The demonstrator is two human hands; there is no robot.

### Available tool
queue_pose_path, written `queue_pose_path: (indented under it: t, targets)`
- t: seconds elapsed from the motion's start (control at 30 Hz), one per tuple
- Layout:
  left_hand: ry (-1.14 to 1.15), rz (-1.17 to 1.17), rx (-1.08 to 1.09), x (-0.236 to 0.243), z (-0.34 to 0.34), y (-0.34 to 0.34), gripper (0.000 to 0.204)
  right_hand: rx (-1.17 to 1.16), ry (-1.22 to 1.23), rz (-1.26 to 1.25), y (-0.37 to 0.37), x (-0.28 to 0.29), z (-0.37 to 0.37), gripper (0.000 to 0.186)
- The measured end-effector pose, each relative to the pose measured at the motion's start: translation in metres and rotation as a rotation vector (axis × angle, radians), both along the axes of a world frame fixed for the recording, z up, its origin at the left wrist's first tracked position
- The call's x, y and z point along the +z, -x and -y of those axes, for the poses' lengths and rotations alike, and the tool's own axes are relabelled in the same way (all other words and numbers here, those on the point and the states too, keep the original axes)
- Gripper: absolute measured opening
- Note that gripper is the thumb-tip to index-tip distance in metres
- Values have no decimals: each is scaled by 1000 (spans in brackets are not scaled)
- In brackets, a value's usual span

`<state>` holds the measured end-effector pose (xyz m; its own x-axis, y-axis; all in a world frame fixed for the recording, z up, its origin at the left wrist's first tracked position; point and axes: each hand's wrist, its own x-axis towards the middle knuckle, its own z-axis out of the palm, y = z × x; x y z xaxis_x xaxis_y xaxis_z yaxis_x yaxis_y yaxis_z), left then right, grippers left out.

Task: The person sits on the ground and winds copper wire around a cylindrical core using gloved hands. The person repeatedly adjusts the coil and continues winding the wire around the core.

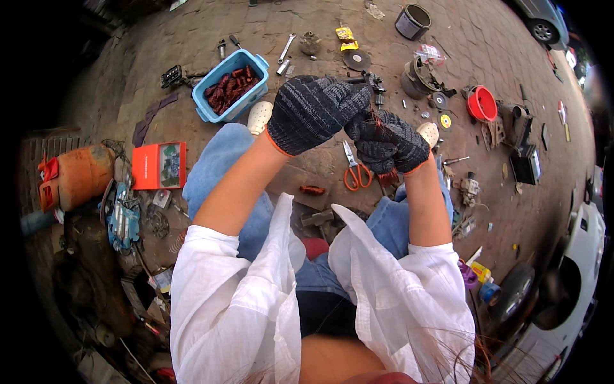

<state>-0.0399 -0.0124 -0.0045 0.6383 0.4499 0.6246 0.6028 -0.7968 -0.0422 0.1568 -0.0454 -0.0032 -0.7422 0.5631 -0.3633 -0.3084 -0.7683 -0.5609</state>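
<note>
Both my hands wear dark grey knit gloves with orange cuffs and meet over the gap between my knees. My left hand [313, 107] is closed, its fingertips pressed close to the right hand. Closed as well, my right hand [393, 146] grips a bundle of reddish copper wire [387, 176]; strands stick out between the gloves and below the right fist. Most of the bundle is hidden by the fingers. Scissors with orange handles [357, 174] lie below the hands. A short copper wire bundle [312, 190] rests near them, and a hammer head [318, 218] lies closer to me.
Ahead left, a blue basin [203, 88] holds many copper wire bundles. A wrench [286, 48], a cutting disc [357, 60], metal buckets [413, 22] and a red bowl [481, 104] lie farther out. At left are an orange-red box [146, 168] and an orange gas cylinder [83, 177].
</note>
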Motion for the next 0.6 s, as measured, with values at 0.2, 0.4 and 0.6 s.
queue_pose_path:
  t: [0.2, 0.4, 0.6]
  targets:
    - [-28, 4, -50, -1, 0, -4, 35, 64, -327, 104, -4, -19, 3, 30]
    - [-62, 29, 5, -2, -8, -3, 35, -84, -367, 191, 5, -2, 3, 41]
    - [-16, 112, 5, 0, -10, 1, 36, -257, -195, -7, 0, -6, -5, 47]
